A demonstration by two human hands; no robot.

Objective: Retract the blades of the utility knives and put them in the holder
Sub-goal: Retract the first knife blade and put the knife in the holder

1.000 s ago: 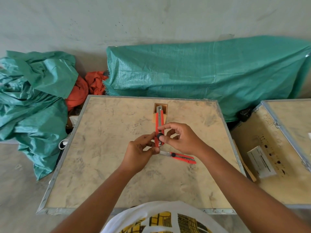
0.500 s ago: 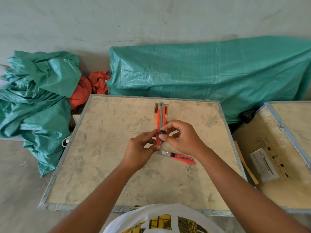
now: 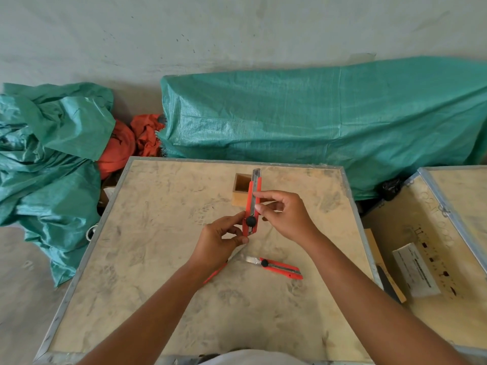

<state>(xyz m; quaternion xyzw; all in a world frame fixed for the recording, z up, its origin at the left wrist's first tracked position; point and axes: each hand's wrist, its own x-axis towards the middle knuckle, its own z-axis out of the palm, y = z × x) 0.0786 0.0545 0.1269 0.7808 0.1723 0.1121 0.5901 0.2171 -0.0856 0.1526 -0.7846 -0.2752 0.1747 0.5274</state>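
We hold a red utility knife (image 3: 252, 204) upright over the middle of the table (image 3: 163, 259), its tip pointing to twelve o'clock with a short stretch of blade showing above the red body. Our left hand (image 3: 218, 246) pinches the lower end of that knife between thumb and fingers, just below the black knob on its slider. Our right hand (image 3: 286, 217) comes in from three o'clock and pinches the knife's middle with thumb and forefinger, the other fingers curled loosely. Behind the knife, toward twelve o'clock, the wooden holder (image 3: 241, 191) stands on the table with its open top showing; the knife crosses in front of its right edge. A second red utility knife (image 3: 276, 267) lies flat on the table at about five o'clock from our hands, its blade out and pointing to nine o'clock. A third red knife (image 3: 214, 275) peeks out from under our left wrist; we cannot tell its blade state.
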